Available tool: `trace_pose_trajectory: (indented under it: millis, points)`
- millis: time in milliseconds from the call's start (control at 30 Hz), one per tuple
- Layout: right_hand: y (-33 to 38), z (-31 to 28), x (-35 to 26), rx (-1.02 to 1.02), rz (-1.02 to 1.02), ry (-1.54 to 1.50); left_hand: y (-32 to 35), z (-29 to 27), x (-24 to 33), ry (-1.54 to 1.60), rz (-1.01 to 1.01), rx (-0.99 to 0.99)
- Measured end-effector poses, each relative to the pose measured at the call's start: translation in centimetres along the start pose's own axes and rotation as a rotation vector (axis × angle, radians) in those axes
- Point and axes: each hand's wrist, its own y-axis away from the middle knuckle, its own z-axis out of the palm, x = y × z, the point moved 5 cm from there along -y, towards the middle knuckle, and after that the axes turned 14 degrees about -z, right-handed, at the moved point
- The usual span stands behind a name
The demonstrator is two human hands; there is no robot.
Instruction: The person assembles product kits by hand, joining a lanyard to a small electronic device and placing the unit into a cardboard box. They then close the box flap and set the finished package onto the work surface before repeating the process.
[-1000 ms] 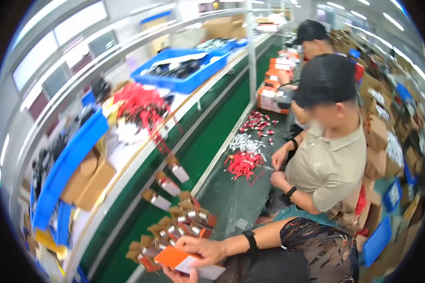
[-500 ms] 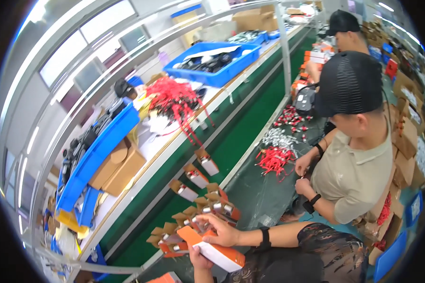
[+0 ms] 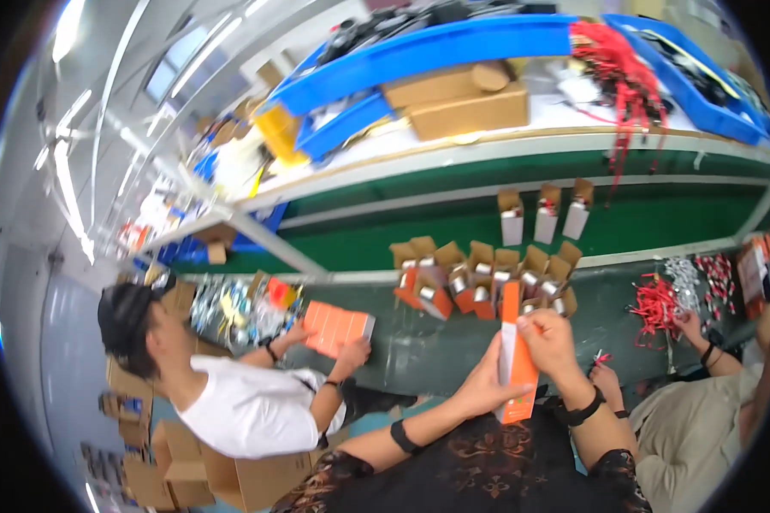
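Note:
A long, slim orange-and-white carton (image 3: 522, 369) stands on end in front of my chest, held in both hands. My left hand (image 3: 488, 382) is wrapped round its lower left side, thumb across the front. My right hand (image 3: 549, 340) grips the upper right side with curled fingers. Just beyond lies a cluster of similar small cartons (image 3: 462, 295) with flaps up and whitish items inside. Three more open cartons (image 3: 546, 224) stand farther off on the green belt (image 3: 385, 218).
To the left, a co-worker in a white shirt (image 3: 239, 406) holds several orange cartons (image 3: 338, 329). Another person's hand (image 3: 607, 385) is close to my right arm, near red cords (image 3: 654, 306). A shelf with blue bins (image 3: 436, 64) runs above the belt.
My view has swung left, bringing the white-shirted co-worker into sight. The carton has gone from slanted to nearly upright in view, and both hands have shifted along it.

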Motion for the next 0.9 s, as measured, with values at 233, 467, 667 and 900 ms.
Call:
trace_pose_trajectory:
  millis: [233, 467, 667, 900]
  points:
    - [-3.0, 1.6, -2.9, -0.174, -0.248, -0.423, -0.7, -4.9, 0.4, 0.640, -0.152, -0.411]
    - [-1.3, 2.9, -5.9, -0.039, -0.426, -0.121, 0.0, -6.0, -1.9, 0.864, -0.129, -0.503]
    - [-0.3, 2.8, -3.9, -0.087, -0.320, -0.092, 0.2, -5.9, -3.3, 0.727, -0.219, -0.259]
    - [-1.8, 2.9, -2.9, -0.071, -0.090, -0.617, 1.2, -5.4, 3.0, 0.203, 0.044, -0.028]
